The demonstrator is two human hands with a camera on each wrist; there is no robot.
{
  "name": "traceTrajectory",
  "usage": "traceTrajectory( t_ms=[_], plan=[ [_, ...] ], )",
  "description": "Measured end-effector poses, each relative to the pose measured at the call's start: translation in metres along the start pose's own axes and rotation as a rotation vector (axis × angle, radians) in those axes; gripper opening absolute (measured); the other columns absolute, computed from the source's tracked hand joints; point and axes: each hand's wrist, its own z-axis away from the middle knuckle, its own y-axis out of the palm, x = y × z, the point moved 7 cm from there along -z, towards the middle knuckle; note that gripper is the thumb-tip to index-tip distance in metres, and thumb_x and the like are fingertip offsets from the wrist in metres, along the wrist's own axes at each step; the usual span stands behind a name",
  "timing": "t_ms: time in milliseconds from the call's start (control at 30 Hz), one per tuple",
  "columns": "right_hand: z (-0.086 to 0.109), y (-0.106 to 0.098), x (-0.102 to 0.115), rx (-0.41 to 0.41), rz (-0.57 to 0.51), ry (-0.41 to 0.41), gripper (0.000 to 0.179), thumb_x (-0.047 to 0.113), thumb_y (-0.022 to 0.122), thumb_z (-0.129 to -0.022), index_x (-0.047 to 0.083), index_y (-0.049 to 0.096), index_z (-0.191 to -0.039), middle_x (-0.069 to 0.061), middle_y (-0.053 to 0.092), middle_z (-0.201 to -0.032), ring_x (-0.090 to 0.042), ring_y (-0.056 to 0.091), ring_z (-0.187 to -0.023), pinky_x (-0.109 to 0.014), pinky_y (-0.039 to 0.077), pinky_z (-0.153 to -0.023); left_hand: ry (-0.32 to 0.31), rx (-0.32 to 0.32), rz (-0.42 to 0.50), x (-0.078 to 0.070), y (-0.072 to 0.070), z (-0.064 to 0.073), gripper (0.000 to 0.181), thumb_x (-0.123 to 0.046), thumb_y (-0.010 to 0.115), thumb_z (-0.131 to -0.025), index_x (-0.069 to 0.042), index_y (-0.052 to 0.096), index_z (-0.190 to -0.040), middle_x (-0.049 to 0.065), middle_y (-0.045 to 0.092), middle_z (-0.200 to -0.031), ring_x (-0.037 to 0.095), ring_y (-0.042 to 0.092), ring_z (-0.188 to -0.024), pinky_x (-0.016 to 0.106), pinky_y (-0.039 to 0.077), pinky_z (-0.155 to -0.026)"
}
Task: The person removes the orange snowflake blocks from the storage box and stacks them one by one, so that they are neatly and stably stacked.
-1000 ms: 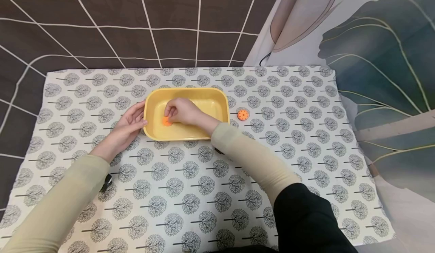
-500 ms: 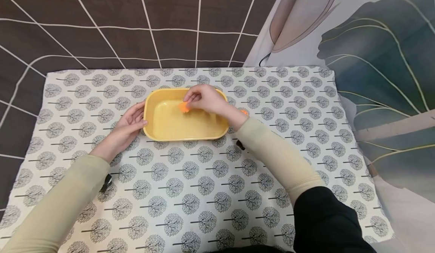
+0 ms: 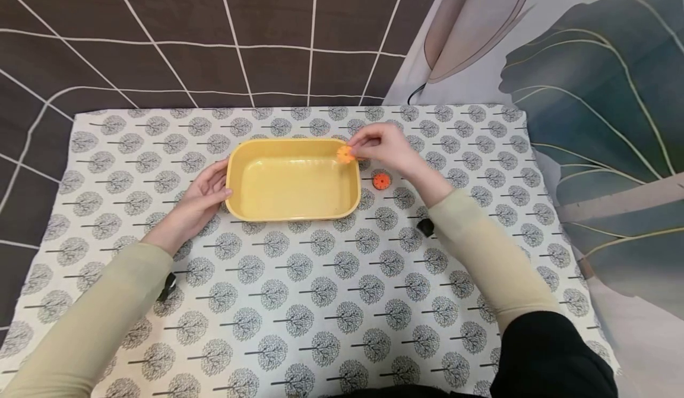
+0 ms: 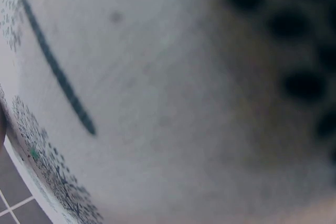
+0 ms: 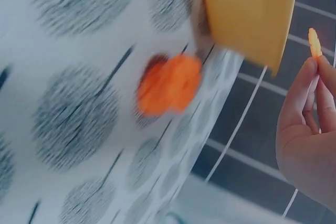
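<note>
A yellow rectangular tub (image 3: pixel 294 193) stands on the cloth, and no orange piece shows inside it. My left hand (image 3: pixel 200 199) holds its left end, thumb at the rim and fingers along the outer wall. Above the tub's far right corner, my right hand (image 3: pixel 387 148) pinches a thin orange scalloped slice (image 3: pixel 344 154) between thumb and fingers. The right wrist view shows that slice (image 5: pixel 314 43) edge-on at the fingertips. A second, redder orange scalloped round (image 3: pixel 382 181) lies on the cloth just right of the tub; the right wrist view blurs it.
A white tree-print cloth (image 3: pixel 299 321) covers the table. Behind it hangs a dark cloth with white grid lines (image 3: pixel 278 65). A leaf-patterned curtain (image 3: pixel 604 119) hangs at the right. Mostly blurred cloth fills the left wrist view.
My right hand has lifted the orange slice off the tub's floor and carried it right, to the far right corner. My left hand stays at the tub's left end.
</note>
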Motion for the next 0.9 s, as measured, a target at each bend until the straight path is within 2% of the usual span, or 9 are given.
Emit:
traceTrajectory(
  t_ms=[67,133,233,300,367,667,800,900],
  plan=[
    [0.006,-0.012,-0.008,-0.021,-0.021,0.028,0.019,0.000,0.079,-0.092,-0.003,0.077,-0.110,-0.005,0.079,-0.095,-0.010,0.074,-0.080,-0.030,0.069,-0.083,-0.002,-0.001,-0.002,0.000,0.000,0.000,0.073,0.009,0.056,-0.100,-0.012,0.029,-0.165,0.015,0.005,-0.180,0.028,0.009,-0.168,0.022,0.027,-0.132],
    [0.011,-0.022,-0.017,-0.039,-0.031,0.057,0.019,0.002,0.079,-0.092,-0.002,0.077,-0.110,0.000,0.078,-0.093,-0.010,0.074,-0.082,-0.029,0.068,-0.084,-0.004,-0.002,0.000,0.000,0.000,0.000,0.074,0.010,0.055,-0.101,-0.011,0.027,-0.166,0.015,0.005,-0.180,0.028,0.009,-0.168,0.022,0.026,-0.132],
    [0.019,-0.032,-0.031,-0.056,-0.048,0.102,0.018,0.003,0.079,-0.093,0.001,0.078,-0.111,0.006,0.078,-0.091,-0.015,0.076,-0.086,-0.034,0.069,-0.088,-0.010,-0.006,-0.006,0.000,0.000,0.000,0.075,0.010,0.055,-0.101,-0.010,0.025,-0.167,0.014,0.005,-0.180,0.027,0.009,-0.168,0.023,0.024,-0.133],
    [0.022,-0.037,-0.040,-0.060,-0.052,0.130,0.017,0.002,0.078,-0.094,0.002,0.078,-0.111,0.009,0.078,-0.089,-0.016,0.076,-0.087,-0.034,0.069,-0.086,-0.009,-0.006,-0.005,0.000,0.000,0.000,0.075,0.010,0.055,-0.101,-0.010,0.025,-0.167,0.014,0.005,-0.180,0.028,0.008,-0.168,0.024,0.024,-0.133],
    [0.026,-0.040,-0.049,-0.058,-0.055,0.159,0.018,0.003,0.078,-0.094,0.002,0.078,-0.112,0.007,0.079,-0.089,-0.017,0.077,-0.087,-0.034,0.069,-0.086,-0.010,-0.006,-0.009,0.000,0.000,0.000,0.076,0.010,0.056,-0.100,-0.010,0.025,-0.167,0.013,0.005,-0.180,0.027,0.009,-0.168,0.024,0.024,-0.133],
    [0.037,-0.043,-0.073,-0.040,0.035,0.225,0.023,0.011,0.079,-0.095,0.004,0.078,-0.117,0.006,0.081,-0.094,-0.008,0.074,-0.082,-0.019,0.065,-0.079,-0.013,-0.010,-0.009,0.000,0.000,0.000,0.074,0.009,0.058,-0.100,-0.012,0.029,-0.165,0.014,0.008,-0.180,0.026,0.013,-0.167,0.024,0.026,-0.133],
    [0.040,-0.043,-0.079,-0.038,0.052,0.237,0.024,0.012,0.079,-0.095,0.003,0.078,-0.117,0.002,0.081,-0.103,-0.006,0.073,-0.081,-0.017,0.063,-0.080,-0.010,-0.009,0.001,-0.001,0.000,0.001,0.075,0.008,0.059,-0.100,-0.011,0.028,-0.165,0.014,0.007,-0.180,0.027,0.012,-0.167,0.025,0.026,-0.133],
    [0.041,-0.041,-0.084,-0.017,0.019,0.255,0.024,0.009,0.078,-0.096,0.001,0.077,-0.119,-0.002,0.081,-0.106,-0.007,0.075,-0.081,-0.019,0.065,-0.081,-0.009,-0.011,0.000,-0.001,0.000,0.002,0.075,0.007,0.060,-0.100,-0.012,0.029,-0.165,0.014,0.008,-0.180,0.027,0.013,-0.167,0.024,0.027,-0.133]
  ],
)
